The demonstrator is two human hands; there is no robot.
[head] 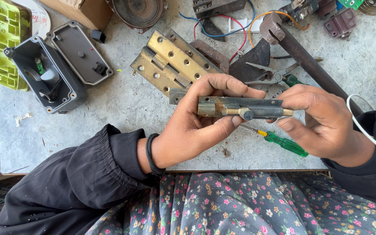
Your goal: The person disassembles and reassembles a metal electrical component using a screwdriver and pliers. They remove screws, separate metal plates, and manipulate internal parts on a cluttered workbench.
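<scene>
Both hands on a sliding door bolt, held level above the table.

L hand (196,126) curled round bolt (240,108), thumb below, fingers over top; R hand (323,122) pinches its rod end, fingers closed. Green screwdriver (283,142) on table (122,104) just under R hand. Brass hinges (170,65) beyond L hand; pliers (270,76) beyond R. Grey plastic box (44,78) well off to L.

A grey, scuffed worktop (122,104) fills the view under bright daylight. Its front edge is a thin dark strip. Dim floor shows at the left.
</scene>
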